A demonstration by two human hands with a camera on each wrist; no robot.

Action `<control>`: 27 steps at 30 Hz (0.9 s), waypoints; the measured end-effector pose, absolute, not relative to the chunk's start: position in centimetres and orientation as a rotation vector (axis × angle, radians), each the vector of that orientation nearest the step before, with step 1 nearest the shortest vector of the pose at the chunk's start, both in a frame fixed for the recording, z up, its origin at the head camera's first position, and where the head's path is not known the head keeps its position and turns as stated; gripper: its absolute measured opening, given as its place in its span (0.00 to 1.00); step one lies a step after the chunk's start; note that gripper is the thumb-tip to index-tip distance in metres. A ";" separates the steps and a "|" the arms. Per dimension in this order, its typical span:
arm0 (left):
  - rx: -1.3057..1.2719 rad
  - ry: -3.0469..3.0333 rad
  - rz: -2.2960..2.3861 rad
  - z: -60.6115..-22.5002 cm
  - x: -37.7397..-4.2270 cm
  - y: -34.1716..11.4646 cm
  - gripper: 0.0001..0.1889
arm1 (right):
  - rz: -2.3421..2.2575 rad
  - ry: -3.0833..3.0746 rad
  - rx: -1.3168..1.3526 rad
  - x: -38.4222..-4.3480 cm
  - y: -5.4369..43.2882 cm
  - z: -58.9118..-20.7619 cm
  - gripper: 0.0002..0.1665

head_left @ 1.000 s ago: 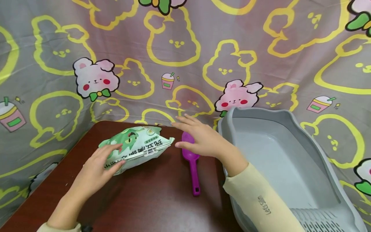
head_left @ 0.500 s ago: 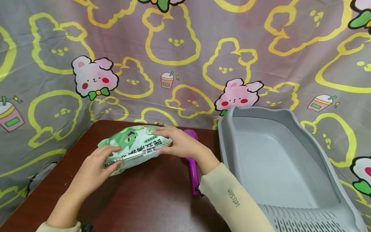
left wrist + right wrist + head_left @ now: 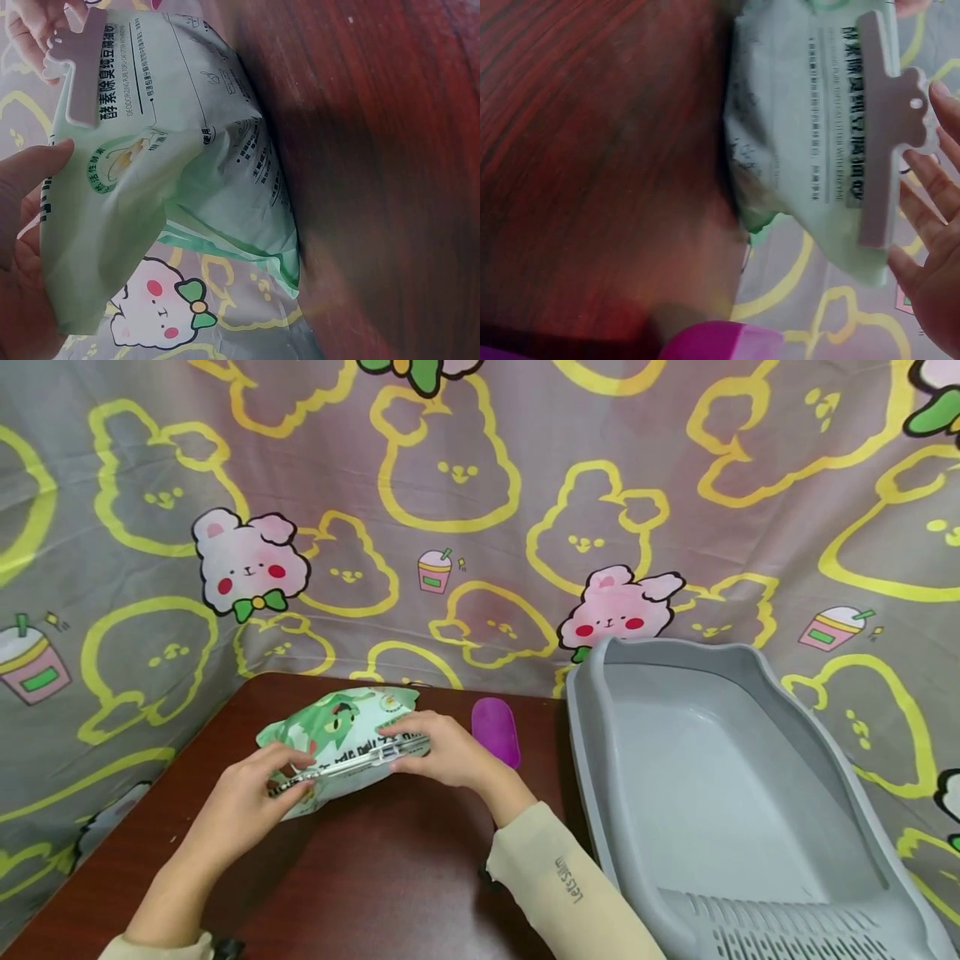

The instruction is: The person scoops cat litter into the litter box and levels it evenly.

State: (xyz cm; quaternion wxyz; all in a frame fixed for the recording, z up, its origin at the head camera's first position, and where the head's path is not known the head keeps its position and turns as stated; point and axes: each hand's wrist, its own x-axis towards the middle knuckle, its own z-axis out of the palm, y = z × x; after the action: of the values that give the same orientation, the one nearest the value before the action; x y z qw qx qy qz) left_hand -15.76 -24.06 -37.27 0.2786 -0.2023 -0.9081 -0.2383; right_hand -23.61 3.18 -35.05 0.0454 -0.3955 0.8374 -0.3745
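The desk [image 3: 420,877] has a grey tray [image 3: 720,777] along its right edge, a green bag [image 3: 337,727] towards its far-left corner and a purple scoop [image 3: 495,731] between them. The left hand [image 3: 243,797] pinches the bag's top in its fingers; the right hand [image 3: 446,756], its pale clip [image 3: 877,142].

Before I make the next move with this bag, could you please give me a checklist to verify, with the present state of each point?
1. Left hand holding the bag: ok, it pinches one end of the upper edge.
2. Clip on the bag: ok, it lies along that edge.
3. Right hand gripping the clip firmly: cannot tell; thumb and fingers are at its handle, but a firm grip is not clear.
4. Bag supported: ok, its base rests on the table.
5. Bag above the grey tray: not ok, the tray is off to the right.
6. Purple scoop apart from the bag: ok.
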 end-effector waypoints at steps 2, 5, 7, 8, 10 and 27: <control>-0.545 -2.444 -0.653 -37.4 -15.7 -24.1 0.15 | -1.153 2.560 -1.179 -23.6 3.1 -35.5 0.26; -0.551 -2.447 -0.665 -37.4 -15.5 -24.2 0.15 | -1.146 2.572 -1.162 -23.6 3.0 -36.0 0.24; -0.556 -2.444 -0.670 -37.4 -15.5 -24.2 0.15 | -1.137 2.592 -1.162 -23.7 2.8 -36.2 0.22; -0.560 -2.441 -0.670 -37.4 -15.5 -24.3 0.15 | -1.133 2.605 -1.165 -23.7 2.8 -36.4 0.21; -0.564 -2.440 -0.677 -37.4 -15.4 -24.3 0.15 | -1.138 2.625 -1.163 -23.7 2.6 -36.5 0.19; -0.557 -2.446 -0.728 -37.7 -16.0 -24.5 0.11 | -1.362 2.813 -1.127 -23.8 2.0 -37.8 0.14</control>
State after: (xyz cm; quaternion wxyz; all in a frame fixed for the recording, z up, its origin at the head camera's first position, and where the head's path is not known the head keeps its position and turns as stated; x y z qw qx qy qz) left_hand -16.02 -24.52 -37.66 0.2616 -0.2059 -0.9038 -0.2689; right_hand -23.76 1.97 -37.80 -0.0901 -0.3377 0.8433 -0.4083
